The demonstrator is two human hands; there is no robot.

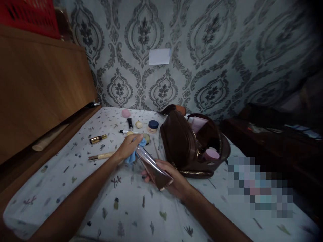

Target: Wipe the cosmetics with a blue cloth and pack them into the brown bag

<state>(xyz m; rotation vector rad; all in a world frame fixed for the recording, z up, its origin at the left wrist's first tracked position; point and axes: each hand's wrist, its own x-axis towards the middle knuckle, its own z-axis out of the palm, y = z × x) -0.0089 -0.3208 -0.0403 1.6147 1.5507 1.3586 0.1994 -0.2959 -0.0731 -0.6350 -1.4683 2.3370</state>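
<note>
My right hand is closed around the wide end of a long, shiny, bronze-tinted tube held over the bed. My left hand is closed on a blue cloth and presses it against the tube's narrow upper end. Just to the right lies an open brown cosmetic bag with a pink jar and a pale tube inside.
Scattered on the printed white sheet are a gold lipstick, a wooden-handled brush, a black tube, a pink sponge and a blue-lidded jar. A wooden headboard stands left, a dark table right.
</note>
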